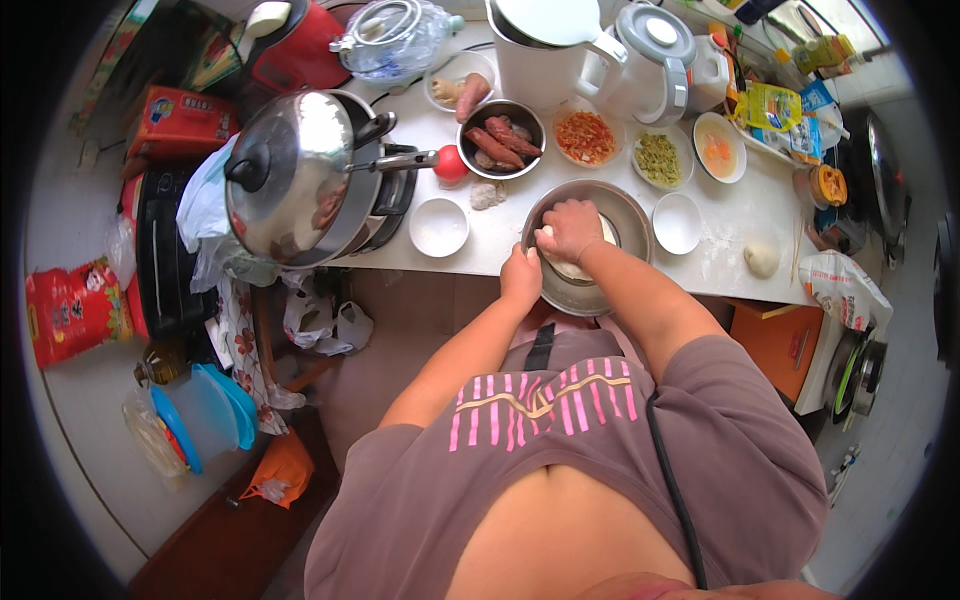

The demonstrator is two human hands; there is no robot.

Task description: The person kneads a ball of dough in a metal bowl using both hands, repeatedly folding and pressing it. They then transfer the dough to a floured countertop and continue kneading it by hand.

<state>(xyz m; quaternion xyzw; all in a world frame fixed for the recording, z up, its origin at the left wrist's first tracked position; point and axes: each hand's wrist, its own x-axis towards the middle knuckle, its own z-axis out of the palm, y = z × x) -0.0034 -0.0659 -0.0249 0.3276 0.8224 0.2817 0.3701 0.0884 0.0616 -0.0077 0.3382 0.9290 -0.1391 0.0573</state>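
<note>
A wide steel bowl (636,217) stands at the counter's front edge with pale dough (571,268) inside. My right hand (574,229) is down in the bowl, fingers curled and pressed into the dough, covering much of it. At the bowl's near left side, my left hand (521,276) grips the rim with the thumb on top. Just right of the bowl is a small white bowl (677,223). A separate round ball of dough (761,259) lies farther right on the counter, beside a dusting of flour (720,251).
On the left stands a large steel pot (371,217) with its glass lid (289,180) tilted up. A white bowl (439,227) sits beside it. Behind are sweet potatoes (501,142) in a steel bowl, shredded orange food (585,137), chopped green food (658,160) and a white pitcher (540,67).
</note>
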